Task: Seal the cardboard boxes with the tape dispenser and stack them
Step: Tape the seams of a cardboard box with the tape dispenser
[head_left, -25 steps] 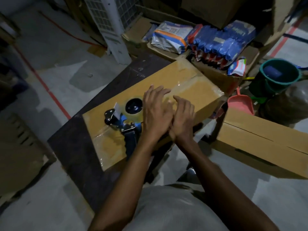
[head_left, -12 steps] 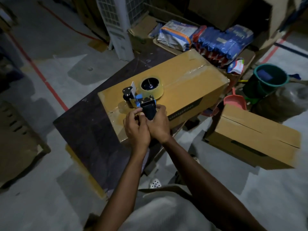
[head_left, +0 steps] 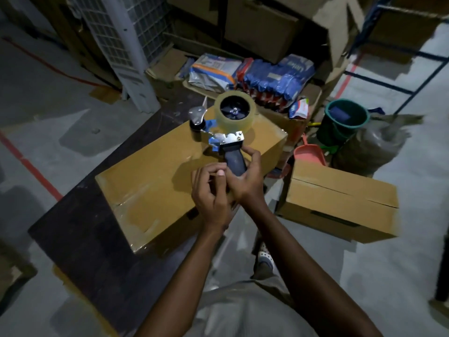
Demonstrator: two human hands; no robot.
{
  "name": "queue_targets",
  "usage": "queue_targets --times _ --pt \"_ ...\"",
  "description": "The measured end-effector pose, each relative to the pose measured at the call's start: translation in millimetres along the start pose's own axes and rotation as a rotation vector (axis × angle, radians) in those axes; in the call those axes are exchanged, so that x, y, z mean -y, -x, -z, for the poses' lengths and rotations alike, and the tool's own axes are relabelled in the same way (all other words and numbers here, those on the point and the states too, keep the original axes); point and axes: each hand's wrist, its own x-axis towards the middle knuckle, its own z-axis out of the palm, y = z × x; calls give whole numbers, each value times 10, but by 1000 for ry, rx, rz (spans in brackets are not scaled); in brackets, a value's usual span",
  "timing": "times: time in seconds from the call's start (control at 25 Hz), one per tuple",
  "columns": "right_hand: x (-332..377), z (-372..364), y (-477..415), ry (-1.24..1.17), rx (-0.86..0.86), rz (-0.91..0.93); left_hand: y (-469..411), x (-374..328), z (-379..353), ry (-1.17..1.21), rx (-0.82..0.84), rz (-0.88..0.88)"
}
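Head view, dispenser handle inside right fingers

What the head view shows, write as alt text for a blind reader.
The right hand grips a tape dispenser by its handle above a taped cardboard box on a dark table; the left hand curls beside the handle. A second cardboard box sits on the floor at right.

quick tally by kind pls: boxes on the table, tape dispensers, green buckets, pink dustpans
box on the table: 1
tape dispenser: 1
green bucket: 1
pink dustpan: 1
total: 4
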Motion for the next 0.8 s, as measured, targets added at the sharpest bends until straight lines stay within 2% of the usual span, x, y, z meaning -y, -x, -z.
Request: queue_targets --times 0.16,0.32,0.44,0.52,0.8 --pt "-28 690 -768 22 -141 -40 -436 87 -811 -113 167 67" --pt "-301 1310 -1495 51 -285 -56 -819 249 -1815 -483 475 -142" --pt "-538 1572 -1873 71 -271 -104 -913 349 -2330 -710 707 -256" --pt "-697 1661 -2048 85 -244 -141 -924 509 -2487 -849 737 -243" --pt "-1097 1477 -2469 63 -96 -283 -1049 809 -2431 -1124 608 -220"
